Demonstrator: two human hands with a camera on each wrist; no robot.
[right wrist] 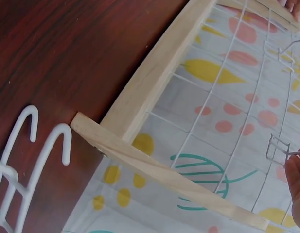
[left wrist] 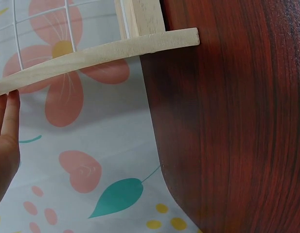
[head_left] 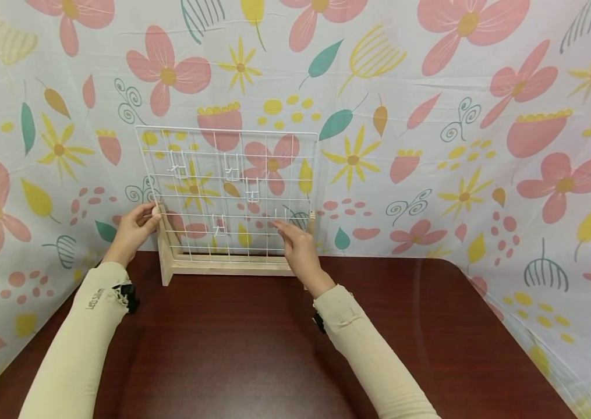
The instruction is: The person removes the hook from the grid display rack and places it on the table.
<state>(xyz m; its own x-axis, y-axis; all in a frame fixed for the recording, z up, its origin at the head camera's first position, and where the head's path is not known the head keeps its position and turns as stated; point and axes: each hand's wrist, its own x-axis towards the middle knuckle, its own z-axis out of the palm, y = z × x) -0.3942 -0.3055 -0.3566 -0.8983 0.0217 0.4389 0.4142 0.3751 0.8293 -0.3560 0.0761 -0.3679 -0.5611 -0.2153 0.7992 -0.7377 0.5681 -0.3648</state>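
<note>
A white wire grid panel stands upright in a wooden stand. My left hand holds the stand's left upright partway up; its fingertips touch the wood's edge in the left wrist view. At the lower right of the grid, my right hand pinches a white wire hook, which is against the grid's wires. Other hooks hang on the grid: one at upper left, one near the middle, one just below it and one lower down.
Another white hook looms close to the camera in the right wrist view; what supports it is hidden. The stand sits along the back of a dark red-brown table. Flower-patterned cloth hangs directly behind the grid and along both sides.
</note>
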